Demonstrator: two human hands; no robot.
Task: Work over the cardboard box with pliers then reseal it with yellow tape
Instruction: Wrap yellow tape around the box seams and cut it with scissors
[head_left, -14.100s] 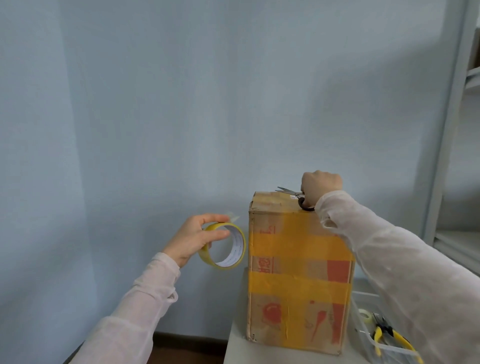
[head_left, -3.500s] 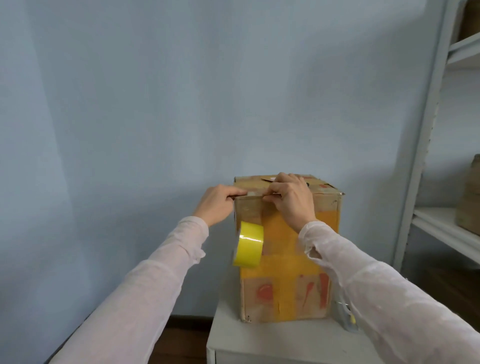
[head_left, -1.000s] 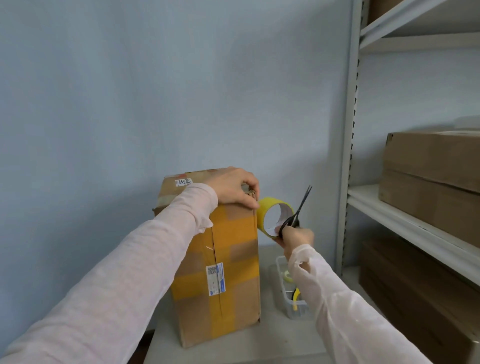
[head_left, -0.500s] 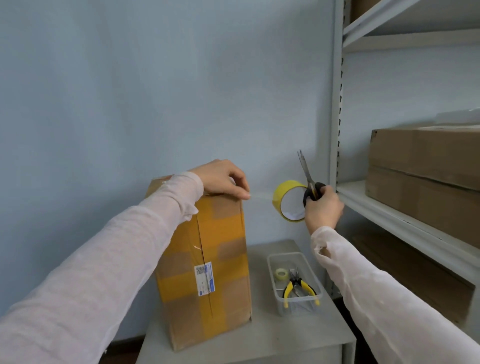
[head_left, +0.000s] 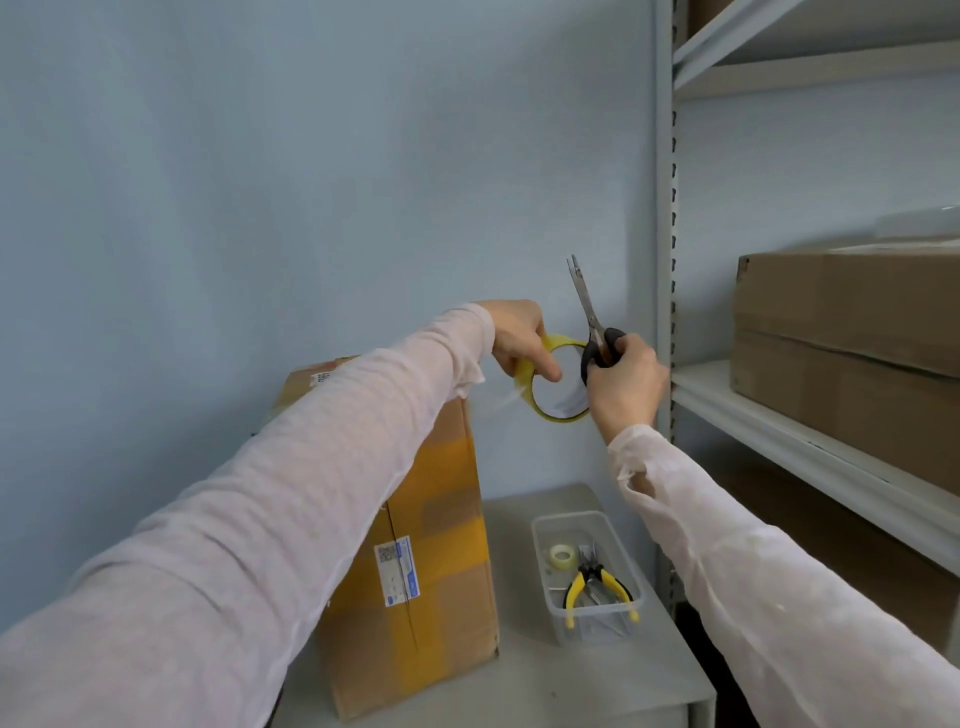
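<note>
Cardboard box stands upright on the desk, left of the tray where the pliers lie. I read this as the resealing step: my left hand grips the yellow tape roll just off the box's top corner, a faint strip stretched between. My right hand is clamped on scissors, blades up. Next, I'd bring them down across that taut strip.
</note>
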